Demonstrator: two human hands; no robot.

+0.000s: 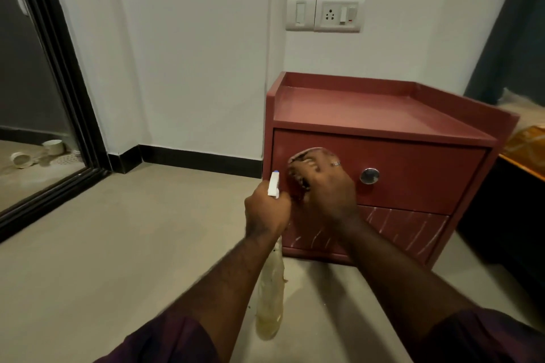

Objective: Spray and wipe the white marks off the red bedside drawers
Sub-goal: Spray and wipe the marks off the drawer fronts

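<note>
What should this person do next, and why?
Probably aim the spray bottle in the left hand down at the lower drawer. Its front is streaked with white marks, while the top drawer, where the right hand holds the cloth, looks clean.

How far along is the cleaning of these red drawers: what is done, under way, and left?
Done: the top drawer shows no white marks. In hand: the right hand holds a cloth against it; the left hand holds the spray bottle. Left: white marks streak the bottom drawer.
</note>
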